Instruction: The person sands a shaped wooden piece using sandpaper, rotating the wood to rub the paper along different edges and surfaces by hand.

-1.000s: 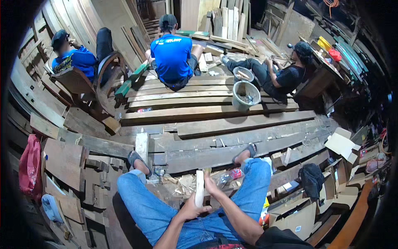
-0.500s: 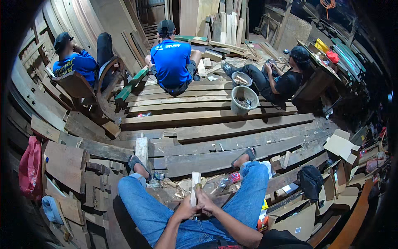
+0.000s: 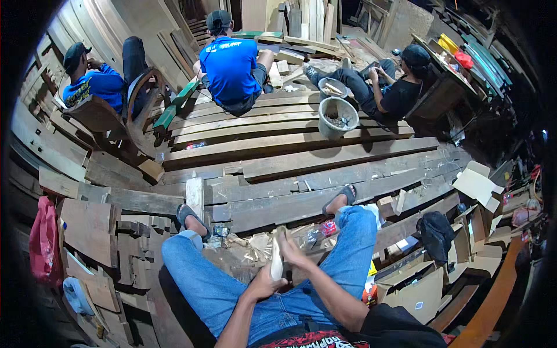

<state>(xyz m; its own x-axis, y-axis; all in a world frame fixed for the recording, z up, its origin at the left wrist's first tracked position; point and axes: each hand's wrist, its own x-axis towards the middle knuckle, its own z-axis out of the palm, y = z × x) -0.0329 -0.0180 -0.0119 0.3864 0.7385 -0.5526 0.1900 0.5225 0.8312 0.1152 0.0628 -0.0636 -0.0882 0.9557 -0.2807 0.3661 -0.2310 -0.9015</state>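
Between my knees, my left hand (image 3: 264,285) grips the near end of a pale, narrow piece of wood (image 3: 277,262), which points away from me. My right hand (image 3: 292,253), blurred by motion, presses along the right side of that piece near its far end. A small tan-green thing (image 3: 281,234) shows at its fingertips; I cannot tell its kind. Its fingers look closed around it. Below both hands, wood chips and offcuts (image 3: 253,249) litter the ground.
Three people sit ahead: one on a wooden chair (image 3: 96,110), one in a blue shirt (image 3: 229,72), one in black (image 3: 400,95). Two buckets (image 3: 338,129) stand on long planks (image 3: 290,139). Cardboard boxes (image 3: 418,298) and a black cap (image 3: 435,236) lie at right; a red bag (image 3: 45,243) hangs left.
My right hand has slid away from my left hand, toward the far end of the wood piece. My left hand keeps its grip. The head view has shifted slightly.
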